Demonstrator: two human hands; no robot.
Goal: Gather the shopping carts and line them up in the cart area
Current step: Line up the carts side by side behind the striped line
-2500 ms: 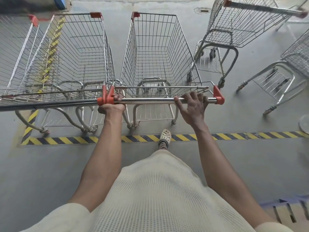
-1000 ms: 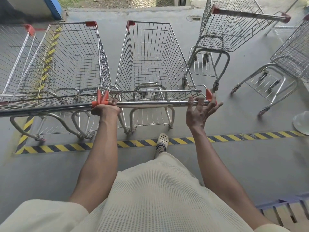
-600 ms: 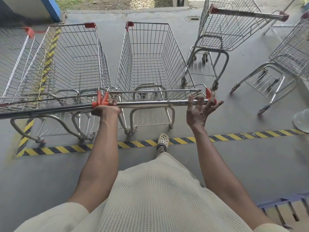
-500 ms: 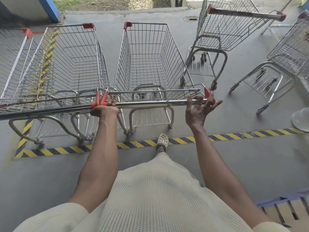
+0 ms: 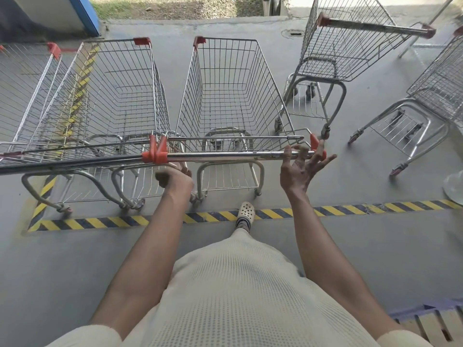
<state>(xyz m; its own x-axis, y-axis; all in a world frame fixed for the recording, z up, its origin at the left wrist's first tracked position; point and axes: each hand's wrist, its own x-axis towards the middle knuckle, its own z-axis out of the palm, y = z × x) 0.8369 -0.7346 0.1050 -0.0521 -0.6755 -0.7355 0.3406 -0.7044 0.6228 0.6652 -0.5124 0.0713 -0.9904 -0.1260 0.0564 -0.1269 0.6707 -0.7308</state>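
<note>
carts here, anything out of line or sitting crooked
Yes. Two carts on the right stand loose and angled, away from the row. The cart in front sits straight beside its neighbour, inside the striped floor line.

Beyond the right hand's fingers (image 5: 304,152) stands one shopping cart (image 5: 233,96), another cart (image 5: 110,96) beside it leftward, two stray carts (image 5: 345,46) rightward.

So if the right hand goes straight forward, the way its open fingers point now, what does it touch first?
Most likely the chrome handle bar of the middle wire shopping cart: the right hand is open just behind the bar's right end, fingers spread at it, beside the red end cap. Whether they touch already is unclear.
</note>
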